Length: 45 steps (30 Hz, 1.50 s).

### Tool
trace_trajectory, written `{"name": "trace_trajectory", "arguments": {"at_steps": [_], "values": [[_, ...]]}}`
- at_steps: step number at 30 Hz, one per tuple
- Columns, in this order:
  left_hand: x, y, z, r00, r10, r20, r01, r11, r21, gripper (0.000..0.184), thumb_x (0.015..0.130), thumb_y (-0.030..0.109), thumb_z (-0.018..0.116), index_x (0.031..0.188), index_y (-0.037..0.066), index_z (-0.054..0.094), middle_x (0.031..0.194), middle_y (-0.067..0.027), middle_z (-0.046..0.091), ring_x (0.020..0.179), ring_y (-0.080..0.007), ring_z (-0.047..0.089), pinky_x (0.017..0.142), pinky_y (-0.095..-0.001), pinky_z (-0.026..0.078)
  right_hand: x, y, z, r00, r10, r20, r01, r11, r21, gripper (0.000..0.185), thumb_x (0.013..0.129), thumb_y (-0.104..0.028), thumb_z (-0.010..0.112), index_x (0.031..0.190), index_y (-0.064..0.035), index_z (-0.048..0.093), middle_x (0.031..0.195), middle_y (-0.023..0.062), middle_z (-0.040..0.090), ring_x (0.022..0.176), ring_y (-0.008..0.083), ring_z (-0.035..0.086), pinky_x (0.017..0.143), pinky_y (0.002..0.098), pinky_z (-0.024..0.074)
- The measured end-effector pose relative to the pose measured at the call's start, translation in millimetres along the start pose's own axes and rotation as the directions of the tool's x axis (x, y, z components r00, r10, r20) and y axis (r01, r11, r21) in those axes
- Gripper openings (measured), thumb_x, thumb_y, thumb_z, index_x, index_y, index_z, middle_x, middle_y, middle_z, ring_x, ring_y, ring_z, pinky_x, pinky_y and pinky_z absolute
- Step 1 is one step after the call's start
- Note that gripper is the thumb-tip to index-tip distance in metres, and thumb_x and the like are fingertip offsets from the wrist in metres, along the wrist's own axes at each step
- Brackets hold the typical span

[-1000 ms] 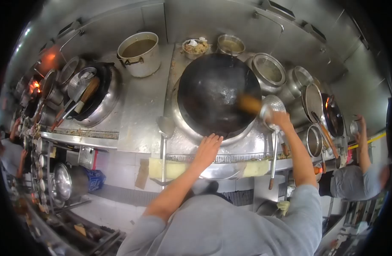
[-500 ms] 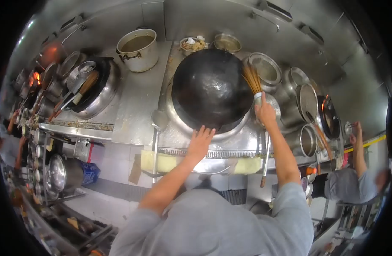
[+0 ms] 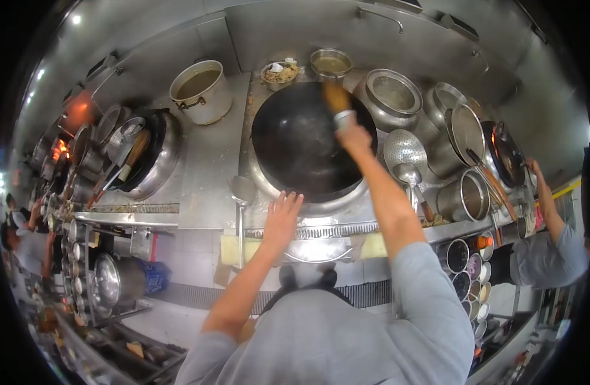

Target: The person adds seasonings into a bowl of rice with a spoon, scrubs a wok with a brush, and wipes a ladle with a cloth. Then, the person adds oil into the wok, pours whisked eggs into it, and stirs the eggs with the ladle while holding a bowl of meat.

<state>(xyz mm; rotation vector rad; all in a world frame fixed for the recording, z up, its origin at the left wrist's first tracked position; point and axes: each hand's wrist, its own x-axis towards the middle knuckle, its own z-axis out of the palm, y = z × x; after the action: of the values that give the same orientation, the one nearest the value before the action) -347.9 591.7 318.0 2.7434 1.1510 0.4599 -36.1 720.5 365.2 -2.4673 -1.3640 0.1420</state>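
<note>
At the far left, a co-worker (image 3: 30, 247) stands below a row of cooking stations, where orange flames (image 3: 61, 149) show. Next comes a side wok (image 3: 155, 154) in a metal ring, with a wire skimmer (image 3: 120, 146) and a spare bamboo brush (image 3: 138, 147) lying across it. A tall stockpot (image 3: 208, 106) of brownish liquid stands on the steel counter (image 3: 208, 160). Farther right, a long-handled ladle (image 3: 243, 190) lies near the large wok (image 3: 295, 138), its handle reaching over the counter's front edge. The left hand (image 3: 282, 221) is at the large wok's near rim, fingers released and extended, gripping nothing. The large wok sits in its burner ring, dark and slightly shiny inside; behind it are a bowl of food scraps (image 3: 279, 74) and a round pan of liquid (image 3: 331, 62). The right hand (image 3: 355, 138) is clenched around the white-banded end of a bamboo brush (image 3: 337, 99), whose blurred bristles are over the large wok's far right part. Whether they touch the metal cannot be told. To the right lie a perforated skimmer (image 3: 405, 149) and a smaller ladle (image 3: 407, 173), near a deep pot (image 3: 471, 196). Another person (image 3: 548, 256) stands at the far right, beside another wok (image 3: 505, 154).
</note>
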Motion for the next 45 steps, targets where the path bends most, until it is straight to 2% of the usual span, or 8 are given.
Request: {"name": "trace_trajectory", "arguments": {"at_steps": [7, 12, 17, 22, 24, 39, 44, 45], "values": [[-5.4, 7.2, -6.1, 0.998, -0.006, 0.062, 0.009, 0.999, -0.038, 0.075, 0.080, 0.009, 0.067, 0.148, 0.015, 0.034, 0.151, -0.0129, 0.033, 0.141, -0.0363, 0.028, 0.112, -0.0561, 0.028, -112.2, -24.3, -58.0, 0.584, -0.366, 0.724, -0.052, 0.874, 0.483, 0.085, 0.078, -0.053, 0.069, 0.149, -0.0222, 0.035, 0.089, 0.0176, 0.068, 0.078, 0.0220, 0.068, 0.066, 0.0358, 0.0567], [-26.3, 12.4, -28.0, 0.999, -0.025, 0.020, 0.028, 0.987, -0.155, 0.062, 0.081, 0.010, 0.067, 0.140, 0.012, 0.047, 0.147, -0.0176, 0.037, 0.139, -0.0380, 0.032, 0.112, -0.0528, 0.029, -46.2, 93.9, -92.3, 0.998, -0.031, -0.055, 0.022, 0.987, -0.158, 0.069, 0.082, -0.050, 0.065, 0.140, -0.0173, 0.045, 0.102, 0.0223, 0.069, 0.091, 0.0416, 0.067, 0.079, 0.0498, 0.0526], [-64.2, -11.3, -47.7, 0.986, -0.095, -0.138, 0.056, 0.964, -0.261, 0.043, 0.081, 0.005, 0.067, 0.124, 0.008, 0.062, 0.137, -0.0187, 0.049, 0.133, -0.0388, 0.040, 0.110, -0.0473, 0.033, -115.0, 91.1, -100.8, 0.857, -0.446, 0.258, 0.472, 0.880, -0.048, 0.074, 0.082, -0.055, 0.063, 0.146, -0.0258, 0.040, 0.102, 0.0234, 0.068, 0.090, 0.0398, 0.067, 0.079, 0.0474, 0.0542], [-81.5, -20.9, -62.1, 0.962, -0.188, -0.199, 0.117, 0.939, -0.325, 0.041, 0.081, 0.001, 0.064, 0.121, 0.007, 0.063, 0.129, -0.0164, 0.055, 0.125, -0.0374, 0.048, 0.104, -0.0454, 0.039, -69.6, 87.7, -121.5, 0.794, 0.037, 0.607, 0.011, 0.997, -0.075, 0.057, 0.084, -0.050, 0.061, 0.128, -0.0150, 0.060, 0.107, 0.0169, 0.069, 0.079, 0.0327, 0.070, 0.068, 0.0425, 0.0577], [-82.9, -17.5, -68.8, 0.956, -0.202, -0.212, 0.118, 0.928, -0.354, 0.036, 0.083, 0.001, 0.065, 0.119, 0.005, 0.064, 0.126, -0.0147, 0.057, 0.123, -0.0352, 0.049, 0.104, -0.0435, 0.039, -60.6, 75.0, -109.1, 0.989, -0.048, -0.141, 0.025, 0.987, -0.162, 0.065, 0.087, -0.051, 0.055, 0.141, -0.0165, 0.045, 0.102, 0.0212, 0.069, 0.092, 0.0415, 0.067, 0.078, 0.0496, 0.0539], [-89.1, 2.4, -97.7, 0.951, -0.176, -0.256, 0.039, 0.885, -0.463, 0.031, 0.080, -0.004, 0.063, 0.109, 0.005, 0.066, 0.113, -0.0143, 0.062, 0.108, -0.0339, 0.058, 0.092, -0.0406, 0.048, -58.7, 12.8, -55.5, 0.681, -0.466, 0.565, 0.607, 0.790, -0.081, 0.065, 0.076, -0.053, 0.069, 0.133, -0.0274, 0.052, 0.105, 0.0145, 0.070, 0.097, 0.0327, 0.068, 0.083, 0.0430, 0.0541], [-83.6, 18.5, -84.8, 0.977, -0.126, -0.174, 0.022, 0.865, -0.502, 0.028, 0.080, -0.002, 0.064, 0.108, 0.005, 0.067, 0.111, -0.0133, 0.063, 0.107, -0.0323, 0.059, 0.093, -0.0404, 0.048, -3.8, -41.8, 88.3, 0.987, 0.099, -0.127, -0.082, 0.988, 0.132, 0.073, 0.088, -0.053, 0.059, 0.147, -0.0212, 0.029, 0.099, 0.0224, 0.069, 0.081, 0.0349, 0.071, 0.076, 0.0472, 0.0540], [-82.3, 21.0, -84.5, 0.985, -0.062, -0.159, -0.028, 0.861, -0.508, 0.028, 0.082, -0.001, 0.065, 0.109, 0.005, 0.068, 0.111, -0.0135, 0.064, 0.107, -0.0317, 0.059, 0.093, -0.0396, 0.048, -12.4, -74.3, 79.9, 0.924, 0.327, 0.200, -0.383, 0.763, 0.520, 0.076, 0.089, -0.053, 0.057, 0.148, -0.0169, 0.025, 0.097, 0.0220, 0.069, 0.069, 0.0332, 0.071, 0.073, 0.0432, 0.0563]]}}
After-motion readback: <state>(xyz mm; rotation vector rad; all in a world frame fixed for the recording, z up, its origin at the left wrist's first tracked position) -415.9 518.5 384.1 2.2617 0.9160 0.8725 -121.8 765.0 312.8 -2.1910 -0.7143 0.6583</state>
